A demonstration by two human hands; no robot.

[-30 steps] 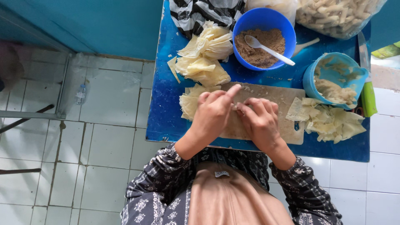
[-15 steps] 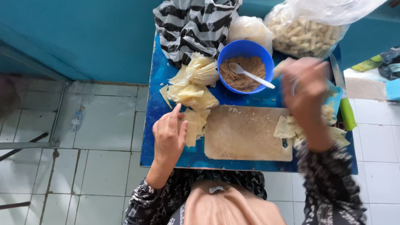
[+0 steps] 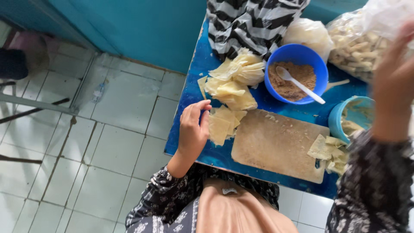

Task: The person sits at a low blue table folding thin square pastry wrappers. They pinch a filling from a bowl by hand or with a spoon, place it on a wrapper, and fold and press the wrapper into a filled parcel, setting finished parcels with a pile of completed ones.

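Note:
My left hand (image 3: 193, 128) rests on the blue table (image 3: 189, 90), fingers apart, its fingertips beside a stack of pale square dough wrappers (image 3: 223, 124). A bigger heap of wrappers (image 3: 235, 82) lies just beyond. My right hand (image 3: 393, 80) is raised at the right edge, blurred, in front of a clear bag of rolled snacks (image 3: 353, 43); whether it holds anything cannot be seen. A bare wooden cutting board (image 3: 276, 144) lies between the hands. A blue bowl (image 3: 297, 56) of brown filling with a white spoon (image 3: 299, 85) stands behind the board.
A light-blue tub (image 3: 351, 112) stands at the right, with folded wrappers (image 3: 330, 151) lying over the board's right end. A black-and-white striped bag (image 3: 252, 21) and a white plastic bag (image 3: 308, 32) sit at the back. White tiled floor (image 3: 108, 142) lies to the left.
Both hands left the cutting board. My right hand rose up to the right toward the snack bag. My left hand moved left to the wrapper stack. The camera view shifted.

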